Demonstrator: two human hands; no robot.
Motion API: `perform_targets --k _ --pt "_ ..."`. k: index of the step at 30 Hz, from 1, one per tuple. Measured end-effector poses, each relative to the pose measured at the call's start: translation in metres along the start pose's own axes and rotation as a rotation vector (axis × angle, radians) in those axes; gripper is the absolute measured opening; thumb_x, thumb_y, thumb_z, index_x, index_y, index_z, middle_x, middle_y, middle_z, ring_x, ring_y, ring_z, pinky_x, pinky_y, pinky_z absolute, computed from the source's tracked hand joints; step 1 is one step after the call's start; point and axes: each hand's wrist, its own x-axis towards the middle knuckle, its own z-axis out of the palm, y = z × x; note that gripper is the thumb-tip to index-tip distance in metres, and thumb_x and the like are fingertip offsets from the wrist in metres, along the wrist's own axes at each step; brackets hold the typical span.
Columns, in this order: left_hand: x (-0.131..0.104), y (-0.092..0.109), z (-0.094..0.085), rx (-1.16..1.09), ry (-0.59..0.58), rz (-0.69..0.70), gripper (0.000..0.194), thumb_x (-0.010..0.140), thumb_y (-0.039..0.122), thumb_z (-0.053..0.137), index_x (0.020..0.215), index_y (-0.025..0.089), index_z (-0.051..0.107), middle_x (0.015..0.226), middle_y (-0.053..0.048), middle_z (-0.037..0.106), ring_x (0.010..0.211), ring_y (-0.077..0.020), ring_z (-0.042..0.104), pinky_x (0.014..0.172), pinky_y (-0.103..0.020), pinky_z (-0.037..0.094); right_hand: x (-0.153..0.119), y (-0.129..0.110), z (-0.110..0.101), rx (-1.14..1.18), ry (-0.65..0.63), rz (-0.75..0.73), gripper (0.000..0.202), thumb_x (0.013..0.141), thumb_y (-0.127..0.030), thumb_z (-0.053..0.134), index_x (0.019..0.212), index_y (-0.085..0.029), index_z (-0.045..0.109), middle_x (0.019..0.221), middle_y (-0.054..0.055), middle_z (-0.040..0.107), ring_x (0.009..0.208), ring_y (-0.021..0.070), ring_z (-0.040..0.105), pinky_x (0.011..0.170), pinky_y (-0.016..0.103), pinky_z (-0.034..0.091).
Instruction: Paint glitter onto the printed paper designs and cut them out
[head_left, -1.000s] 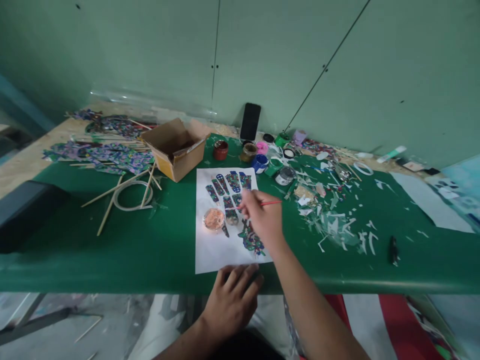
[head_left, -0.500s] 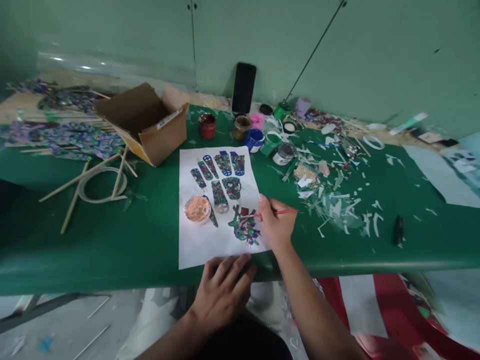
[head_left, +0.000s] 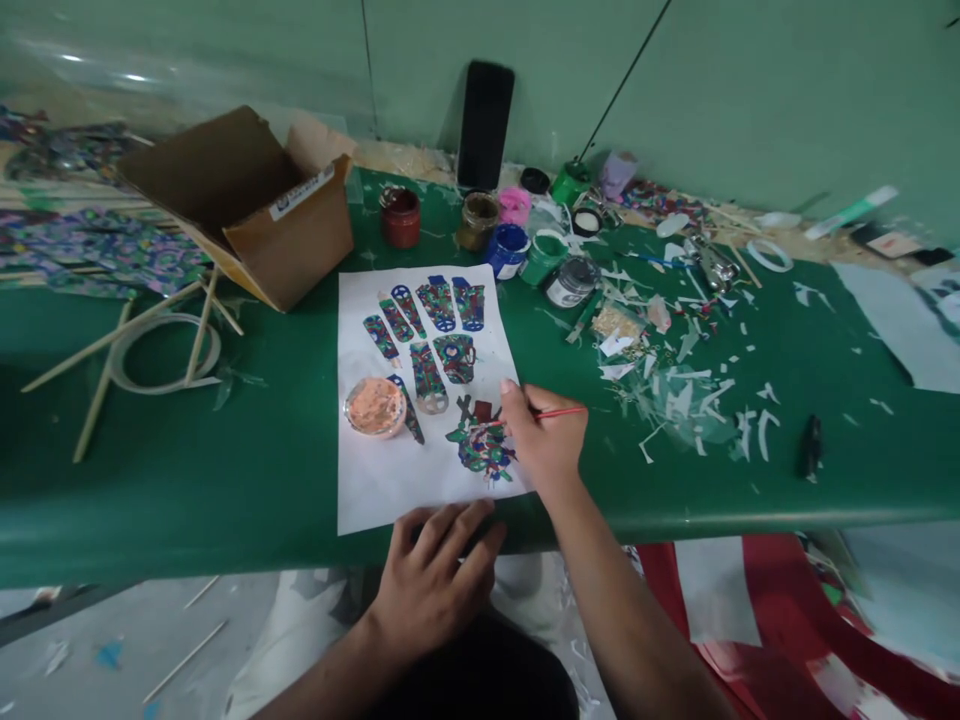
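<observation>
My right hand (head_left: pixel 546 432) is closed around a thin red paintbrush (head_left: pixel 559 412). The brush tip meets a multicoloured painted cut-out figure (head_left: pixel 484 448) near the lower right of a white paper sheet (head_left: pixel 367 490). My left hand (head_left: pixel 442 565) rests at the table's front edge, touching the sheet's lower edge, with its fingers bent but apart and nothing seen in them. Several more painted pieces (head_left: pixel 429 375) lie in rows on the upper part of the sheet. A round clear pot of orange paint (head_left: pixel 376 405) stands on the sheet's left side, partly covering a narrow piece.
Behind the sheet stand open paint jars, among them a red one (head_left: pixel 400 218) and a blue one (head_left: pixel 509 250). A cardboard box (head_left: pixel 292 240) and wooden sticks (head_left: pixel 112 335) are at left. A phone (head_left: pixel 485 125) leans on the wall. Scraps (head_left: pixel 690 410) litter the right.
The view has shifted, so the table's things sit slightly higher and, on the left, farther left. The brush tip has moved slightly down over the figure. Both hands keep about the same pose.
</observation>
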Motion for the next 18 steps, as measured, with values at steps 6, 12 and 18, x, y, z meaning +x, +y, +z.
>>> perform_targets --k 6,12,18 --pt "0.0003 -0.0005 0.0001 -0.002 -0.009 -0.001 0.021 0.083 0.021 0.062 0.103 0.026 0.068 0.114 0.001 0.072 0.096 -0.0174 0.059 0.082 -0.035 0.038 0.0001 -0.0005 -0.0008 -0.001 -0.005 0.032 0.051 0.088 -0.045 0.055 0.044 -0.022 0.042 0.039 -0.004 0.04 0.042 0.0091 0.039 0.047 0.024 0.032" --pt "0.0005 0.0005 0.0004 -0.006 -0.008 -0.004 0.02 0.083 0.021 0.063 0.102 0.026 0.068 0.115 0.002 0.072 0.097 -0.0172 0.058 0.082 -0.035 0.038 0.0003 -0.0001 -0.0014 0.0 0.002 0.025 0.051 0.089 -0.045 0.053 0.044 -0.022 0.042 0.039 -0.004 0.04 0.042 0.0088 0.038 0.047 0.024 0.031" --pt "0.0008 0.0005 0.0009 -0.001 -0.006 -0.002 0.02 0.083 0.021 0.063 0.101 0.026 0.068 0.114 0.002 0.072 0.096 -0.0171 0.058 0.082 -0.035 0.038 0.0005 0.001 -0.0003 -0.012 -0.024 0.014 0.05 0.089 -0.042 0.053 0.045 -0.021 0.043 0.039 -0.004 0.041 0.042 0.0086 0.038 0.047 0.024 0.03"
